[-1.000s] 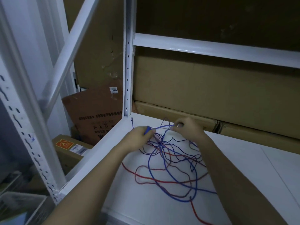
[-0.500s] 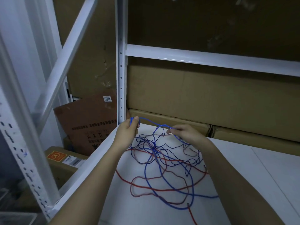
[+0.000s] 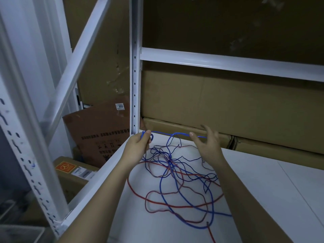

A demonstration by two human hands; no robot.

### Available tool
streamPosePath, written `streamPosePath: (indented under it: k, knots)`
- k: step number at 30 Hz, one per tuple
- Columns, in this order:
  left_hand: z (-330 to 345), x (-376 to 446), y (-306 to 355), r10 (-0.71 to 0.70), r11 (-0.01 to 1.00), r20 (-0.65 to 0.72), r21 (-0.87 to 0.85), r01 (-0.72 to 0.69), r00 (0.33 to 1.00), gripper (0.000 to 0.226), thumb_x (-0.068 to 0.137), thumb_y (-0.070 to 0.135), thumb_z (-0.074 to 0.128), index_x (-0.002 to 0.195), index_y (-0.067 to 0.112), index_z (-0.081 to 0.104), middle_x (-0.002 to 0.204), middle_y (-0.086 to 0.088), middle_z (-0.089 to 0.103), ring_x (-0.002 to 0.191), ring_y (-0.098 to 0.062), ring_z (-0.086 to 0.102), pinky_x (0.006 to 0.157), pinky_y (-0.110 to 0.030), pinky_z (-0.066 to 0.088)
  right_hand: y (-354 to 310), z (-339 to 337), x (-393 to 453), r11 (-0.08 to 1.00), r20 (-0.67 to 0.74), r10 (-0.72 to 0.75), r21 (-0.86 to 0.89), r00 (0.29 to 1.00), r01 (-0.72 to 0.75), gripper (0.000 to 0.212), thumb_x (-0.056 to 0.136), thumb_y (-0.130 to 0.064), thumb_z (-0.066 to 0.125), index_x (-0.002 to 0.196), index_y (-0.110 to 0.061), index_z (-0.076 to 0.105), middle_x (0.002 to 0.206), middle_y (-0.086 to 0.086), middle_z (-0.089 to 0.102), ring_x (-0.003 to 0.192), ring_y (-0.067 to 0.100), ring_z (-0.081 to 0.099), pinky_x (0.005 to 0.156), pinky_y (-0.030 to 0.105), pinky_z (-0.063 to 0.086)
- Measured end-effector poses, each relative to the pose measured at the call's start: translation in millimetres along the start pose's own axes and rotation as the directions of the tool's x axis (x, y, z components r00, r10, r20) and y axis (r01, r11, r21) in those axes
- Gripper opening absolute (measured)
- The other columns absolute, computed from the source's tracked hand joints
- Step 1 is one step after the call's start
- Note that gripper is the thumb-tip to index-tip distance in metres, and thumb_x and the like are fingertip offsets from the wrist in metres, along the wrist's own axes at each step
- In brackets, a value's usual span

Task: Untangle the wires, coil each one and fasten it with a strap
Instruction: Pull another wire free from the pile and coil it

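Note:
A tangle of wires lies on the white shelf: a thick blue wire, a red wire, a brownish wire and a thin dark blue one. My left hand pinches a small loop of the blue wire near the shelf's back left corner. From it a stretch of blue wire runs taut to the right. My right hand is raised over the tangle with fingers spread, and the taut wire passes across its fingers.
A white perforated upright stands just behind my left hand, with a crossbeam above. Cardboard boxes line the back of the shelf. More boxes sit on the floor to the left, beyond the shelf edge.
My right hand has let its fingers open and slid to the right along the blue wire, so the stretch between the hands is longer. My left hand keeps its hold near the corner.

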State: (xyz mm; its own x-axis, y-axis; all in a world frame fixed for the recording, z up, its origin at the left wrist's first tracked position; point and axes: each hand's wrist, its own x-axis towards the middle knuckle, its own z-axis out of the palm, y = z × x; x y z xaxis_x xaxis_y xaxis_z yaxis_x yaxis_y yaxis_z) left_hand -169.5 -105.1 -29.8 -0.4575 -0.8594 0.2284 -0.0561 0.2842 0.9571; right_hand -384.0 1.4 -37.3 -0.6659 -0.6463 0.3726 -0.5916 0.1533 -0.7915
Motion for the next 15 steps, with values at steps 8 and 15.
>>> streamPosePath:
  k: [8,15]
  knots:
    - [-3.2,6.7,-0.4,0.017,1.000,0.133,0.008,-0.019,0.991,0.043,0.101,0.034,0.044,0.064,0.012,0.047,0.045,0.007,0.036,0.041,-0.008,0.027,0.048,-0.023,0.023,-25.1,4.2,-13.7,0.839,-0.209,-0.488,-0.382,0.847,0.389,0.040,0.087,-0.023,0.066,0.127,-0.018,0.060,0.143,0.010,0.044,0.129,0.034,0.034,0.099,0.045,0.029]
    - [0.6,27.8,29.3,0.042,0.935,0.459,0.295,-0.197,0.888,0.059,0.097,0.055,0.037,0.057,0.014,0.051,0.041,0.007,0.042,0.037,-0.007,0.035,0.043,-0.013,0.027,-85.0,9.2,28.1,0.916,0.753,-0.277,0.019,0.597,0.401,0.044,0.087,-0.009,0.068,0.130,-0.011,0.057,0.120,-0.002,0.064,0.109,0.014,0.059,0.097,0.034,0.047]
